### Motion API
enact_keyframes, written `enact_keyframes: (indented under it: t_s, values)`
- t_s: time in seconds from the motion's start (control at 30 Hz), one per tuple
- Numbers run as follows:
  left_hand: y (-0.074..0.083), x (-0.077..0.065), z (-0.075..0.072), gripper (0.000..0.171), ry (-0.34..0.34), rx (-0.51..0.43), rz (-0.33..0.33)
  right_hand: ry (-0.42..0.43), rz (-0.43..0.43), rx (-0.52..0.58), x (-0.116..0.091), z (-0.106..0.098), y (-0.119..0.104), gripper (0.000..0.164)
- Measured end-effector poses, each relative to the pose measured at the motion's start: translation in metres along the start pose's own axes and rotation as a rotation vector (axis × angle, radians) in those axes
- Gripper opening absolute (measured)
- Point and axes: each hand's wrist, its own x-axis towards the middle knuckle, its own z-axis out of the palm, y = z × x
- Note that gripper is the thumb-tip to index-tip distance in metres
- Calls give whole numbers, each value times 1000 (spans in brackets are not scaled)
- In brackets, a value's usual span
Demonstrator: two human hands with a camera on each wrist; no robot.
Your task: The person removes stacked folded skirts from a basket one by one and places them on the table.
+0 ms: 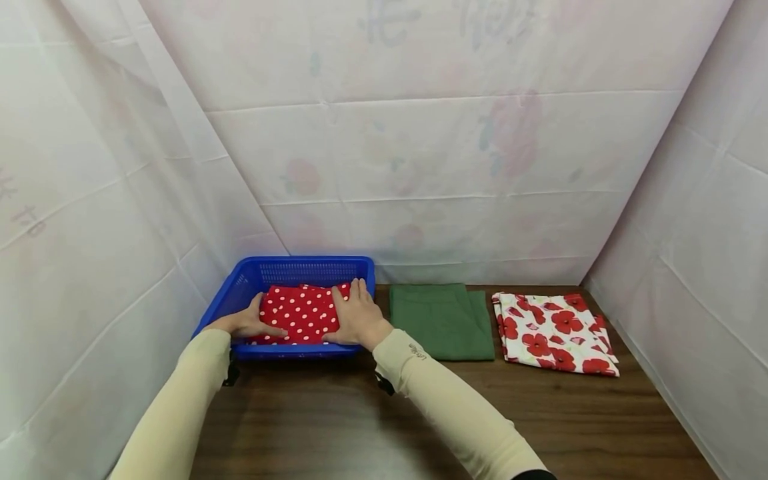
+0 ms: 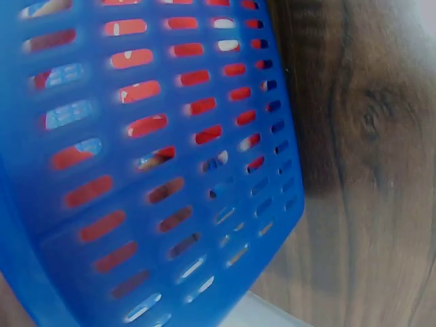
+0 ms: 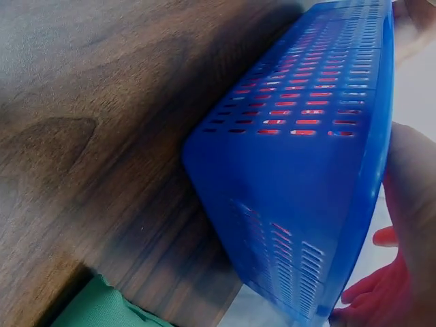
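A folded red cloth with white polka dots lies inside a blue plastic basket at the left of the table. My left hand reaches over the front rim to the cloth's left side, fingers and thumb spread apart. At the right side of the cloth, my right hand touches it with its fingers fairly straight. Through the slots of the basket wall, red fabric shows in the left wrist view. In the right wrist view, part of the right hand appears past the basket's rim.
Right of the basket lies a folded green cloth. Farther right is a folded white cloth with red flowers. All stand on a dark wooden table, with pale printed curtains hanging behind and at both sides.
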Motion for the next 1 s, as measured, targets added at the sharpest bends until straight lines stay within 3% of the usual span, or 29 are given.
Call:
enact_keyframes:
  t_s: [0.13, 0.37, 0.53, 1.0]
  values:
    - [-3, 0, -2, 128, -17, -14, 13, -15, -19, 38, 4, -1, -3, 104]
    - [1, 3, -6, 114, -30, -7, 10, -59, 29, 352, 12, -10, -2, 103]
    - [-1, 7, -10, 114, -14, 52, -10, -64, 53, 464, 19, -13, -7, 104]
    - [-8, -1, -12, 113, 42, 48, -96, -152, 304, 622, 17, 7, -32, 108]
